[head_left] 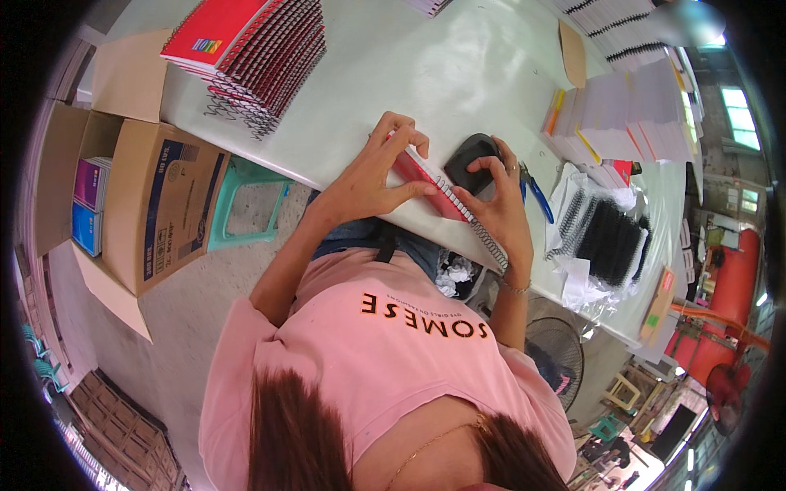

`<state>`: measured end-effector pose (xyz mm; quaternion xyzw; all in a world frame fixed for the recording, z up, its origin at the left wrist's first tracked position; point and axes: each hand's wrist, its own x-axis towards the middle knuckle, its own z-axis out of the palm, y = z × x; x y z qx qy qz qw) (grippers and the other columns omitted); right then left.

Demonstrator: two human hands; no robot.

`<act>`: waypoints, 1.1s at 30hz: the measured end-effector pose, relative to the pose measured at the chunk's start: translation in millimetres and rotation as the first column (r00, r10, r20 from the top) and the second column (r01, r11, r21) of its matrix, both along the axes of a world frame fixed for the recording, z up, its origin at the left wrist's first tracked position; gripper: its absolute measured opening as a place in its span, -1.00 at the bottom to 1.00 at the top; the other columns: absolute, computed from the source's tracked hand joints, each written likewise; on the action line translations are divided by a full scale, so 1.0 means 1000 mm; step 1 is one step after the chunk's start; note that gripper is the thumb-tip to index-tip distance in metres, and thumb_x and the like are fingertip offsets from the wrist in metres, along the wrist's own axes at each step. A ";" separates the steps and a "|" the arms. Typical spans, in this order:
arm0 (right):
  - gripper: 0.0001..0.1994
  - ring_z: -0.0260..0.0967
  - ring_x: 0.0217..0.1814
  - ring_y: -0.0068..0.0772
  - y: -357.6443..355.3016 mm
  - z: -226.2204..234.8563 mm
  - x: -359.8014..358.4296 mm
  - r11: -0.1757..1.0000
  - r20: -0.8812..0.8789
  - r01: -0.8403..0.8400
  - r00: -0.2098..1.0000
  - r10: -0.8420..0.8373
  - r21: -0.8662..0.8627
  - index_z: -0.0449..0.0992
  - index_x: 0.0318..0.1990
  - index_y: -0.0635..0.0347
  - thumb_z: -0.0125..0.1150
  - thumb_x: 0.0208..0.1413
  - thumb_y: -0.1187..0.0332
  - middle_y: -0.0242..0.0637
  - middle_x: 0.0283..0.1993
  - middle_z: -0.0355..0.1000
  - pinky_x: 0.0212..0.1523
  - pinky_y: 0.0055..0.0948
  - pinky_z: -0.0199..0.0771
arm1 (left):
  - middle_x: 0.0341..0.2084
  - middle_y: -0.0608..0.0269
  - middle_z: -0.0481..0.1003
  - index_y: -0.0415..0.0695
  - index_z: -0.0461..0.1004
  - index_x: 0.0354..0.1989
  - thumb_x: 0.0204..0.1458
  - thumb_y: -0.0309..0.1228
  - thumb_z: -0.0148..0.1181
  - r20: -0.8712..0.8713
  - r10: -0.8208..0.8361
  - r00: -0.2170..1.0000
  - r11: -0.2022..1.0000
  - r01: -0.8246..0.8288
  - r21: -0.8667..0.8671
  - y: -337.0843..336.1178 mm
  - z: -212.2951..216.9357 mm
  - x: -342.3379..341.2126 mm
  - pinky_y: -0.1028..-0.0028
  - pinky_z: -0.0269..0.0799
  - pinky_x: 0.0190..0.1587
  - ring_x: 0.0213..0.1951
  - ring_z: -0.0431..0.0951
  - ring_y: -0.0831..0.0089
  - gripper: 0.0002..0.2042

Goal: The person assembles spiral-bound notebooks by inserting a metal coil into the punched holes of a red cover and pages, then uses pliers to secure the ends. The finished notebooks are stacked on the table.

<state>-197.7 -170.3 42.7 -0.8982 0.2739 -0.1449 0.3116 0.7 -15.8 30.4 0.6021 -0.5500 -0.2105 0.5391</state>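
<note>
So this is a big, cluttered workshop: concrete floor, fan (557,352) down beside the bench, and a large red cylinder (729,286) off to the right. The bench (360,74) is pale and shiny, and the person sits right up against its edge.

The thing being worked on is a red notebook (413,170), sitting at the near edge of the bench, right between the two hands, with its spine slanting down toward the right wrist. The left hand (372,176) is clamped on it, fingers curled over the far end and thumb on the near side by the binding. The right hand (498,200) is half curled, thumb against the wire coil (489,243), index finger bent over by a rounded black object (472,162). Can't tell if that hand is really gripping anything. The coil's loose tail pokes out past the notebook, under the right hand.

Just right of that hand there's a blue-handled tool (538,200), then a heap of black coils (610,237) on paper. Stack of red spiral notebooks (258,57) up left, open cardboard box (168,213) below it.
</note>
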 end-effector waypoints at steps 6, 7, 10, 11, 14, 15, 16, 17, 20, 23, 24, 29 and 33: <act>-0.31 0.30 0.27 -0.20 -0.010 0.036 -0.005 0.358 0.397 -0.348 0.915 -0.070 0.867 0.48 -0.05 0.26 0.53 -0.21 -0.10 -0.07 0.24 0.34 0.34 -0.26 0.15 | -0.13 0.19 0.23 -0.09 0.34 -0.11 -0.09 -0.26 0.47 -0.026 -0.027 0.999 0.999 0.028 0.044 0.002 -0.002 0.001 0.27 0.33 0.03 -0.03 0.35 0.23 -0.55; -0.29 0.32 0.24 -0.26 -0.007 0.043 -0.006 0.281 0.468 -0.432 0.881 -0.075 0.857 0.48 -0.05 0.28 0.52 -0.21 -0.13 -0.09 0.20 0.38 0.32 -0.31 0.17 | -0.15 0.20 0.23 -0.10 0.35 -0.12 -0.09 -0.27 0.47 -0.036 -0.041 0.999 0.997 0.043 0.057 0.001 -0.001 0.002 0.28 0.33 0.01 -0.04 0.35 0.24 -0.55; -0.43 0.33 0.11 -0.43 -0.008 0.063 0.006 0.555 0.193 -0.301 0.950 0.246 0.775 0.55 -0.12 0.27 0.54 -0.18 0.01 -0.27 0.04 0.43 0.17 -0.49 0.23 | -0.18 0.22 0.24 -0.11 0.34 -0.14 -0.12 -0.34 0.48 -0.068 -0.057 0.996 0.995 0.062 0.081 0.001 -0.002 0.007 0.34 0.32 -0.01 -0.08 0.34 0.28 -0.56; -0.47 0.33 0.06 -0.46 -0.004 0.064 0.007 0.632 0.113 -0.226 0.970 0.214 0.741 0.56 -0.13 0.27 0.55 -0.16 0.06 -0.32 0.01 0.43 0.13 -0.51 0.25 | -0.18 0.22 0.25 -0.11 0.33 -0.15 -0.15 -0.40 0.49 -0.084 -0.058 0.995 0.996 0.064 0.062 0.003 -0.003 0.010 0.37 0.30 0.00 -0.08 0.33 0.28 -0.56; -0.54 0.33 -0.02 -0.53 -0.010 0.056 0.006 0.488 0.256 -0.268 0.962 0.093 0.830 0.56 -0.10 0.29 0.52 -0.10 0.18 -0.38 -0.06 0.43 0.03 -0.55 0.30 | -0.20 0.23 0.25 -0.12 0.31 -0.17 -0.18 -0.47 0.49 -0.104 -0.061 0.993 0.996 0.067 0.056 0.000 -0.006 0.010 0.41 0.28 0.00 -0.09 0.32 0.31 -0.55; -0.54 0.33 -0.02 -0.54 -0.008 0.054 0.008 0.576 0.182 -0.205 0.978 0.098 0.792 0.56 -0.09 0.29 0.52 -0.09 0.19 -0.38 -0.06 0.43 0.02 -0.56 0.30 | -0.21 0.24 0.25 -0.12 0.31 -0.17 -0.18 -0.47 0.49 -0.106 -0.062 0.993 0.996 0.069 0.063 -0.002 -0.006 0.010 0.42 0.28 -0.01 -0.09 0.33 0.32 -0.54; -0.55 0.34 -0.03 -0.54 0.001 0.056 0.014 0.652 0.105 -0.137 0.991 0.089 0.745 0.55 -0.08 0.29 0.51 -0.08 0.21 -0.39 -0.06 0.43 0.00 -0.57 0.31 | -0.21 0.25 0.26 -0.13 0.31 -0.18 -0.18 -0.47 0.49 -0.099 -0.059 0.993 0.996 0.065 0.060 0.000 -0.005 0.011 0.42 0.28 -0.01 -0.10 0.33 0.33 -0.54; -0.55 0.34 -0.03 -0.55 0.007 0.057 0.016 0.722 0.028 -0.072 0.997 0.073 0.688 0.55 -0.06 0.29 0.50 -0.06 0.23 -0.40 -0.06 0.44 -0.01 -0.59 0.31 | -0.22 0.26 0.26 -0.13 0.31 -0.18 -0.19 -0.48 0.49 -0.092 -0.057 0.994 0.996 0.062 0.056 0.001 -0.004 0.013 0.43 0.28 0.00 -0.10 0.33 0.33 -0.54; -0.57 0.34 -0.06 -0.56 0.009 0.053 0.011 0.569 0.175 -0.156 0.984 0.022 0.807 0.56 -0.05 0.25 0.49 -0.05 0.23 -0.39 -0.07 0.45 -0.03 -0.56 0.33 | -0.22 0.27 0.26 -0.13 0.30 -0.18 -0.19 -0.46 0.49 -0.108 -0.064 0.992 0.995 0.072 0.073 0.000 -0.003 0.014 0.44 0.27 0.01 -0.11 0.32 0.35 -0.54; -0.56 0.35 -0.05 -0.56 0.015 0.051 0.008 0.670 0.134 -0.117 0.991 0.027 0.733 0.55 -0.02 0.23 0.50 -0.05 0.25 -0.39 -0.07 0.46 0.01 -0.53 0.33 | -0.23 0.28 0.27 -0.12 0.30 -0.18 -0.19 -0.44 0.49 -0.086 -0.048 0.995 0.996 0.054 0.067 -0.001 -0.001 0.014 0.46 0.25 0.02 -0.12 0.32 0.38 -0.54; -0.55 0.35 -0.05 -0.56 0.012 0.053 0.014 0.702 0.094 -0.087 0.995 0.029 0.707 0.55 -0.01 0.23 0.49 -0.05 0.25 -0.40 -0.07 0.47 0.01 -0.52 0.33 | -0.23 0.28 0.26 -0.12 0.30 -0.17 -0.19 -0.44 0.49 -0.069 -0.038 0.997 0.997 0.042 0.058 -0.001 0.000 0.014 0.47 0.25 0.02 -0.13 0.32 0.39 -0.53; -0.61 0.33 -0.18 -0.54 0.012 0.053 0.026 0.836 0.140 -0.108 0.989 0.037 0.539 0.61 -0.09 0.19 0.47 -0.03 0.17 -0.34 -0.11 0.44 -0.13 -0.52 0.34 | -0.20 0.23 0.30 -0.18 0.31 -0.13 -0.11 -0.37 0.47 -0.098 -0.026 0.995 0.995 0.036 0.093 -0.002 0.003 0.016 0.42 0.33 -0.05 -0.13 0.36 0.32 -0.54; -0.58 0.31 -0.24 -0.56 0.012 0.050 0.037 0.911 -0.010 0.040 0.999 -0.040 0.411 0.61 -0.08 0.20 0.49 -0.05 0.15 -0.36 -0.16 0.41 -0.18 -0.58 0.32 | -0.21 0.24 0.30 -0.17 0.29 -0.13 -0.11 -0.37 0.48 -0.059 -0.035 0.998 0.997 0.039 0.069 -0.004 -0.004 0.020 0.44 0.30 -0.02 -0.15 0.34 0.33 -0.53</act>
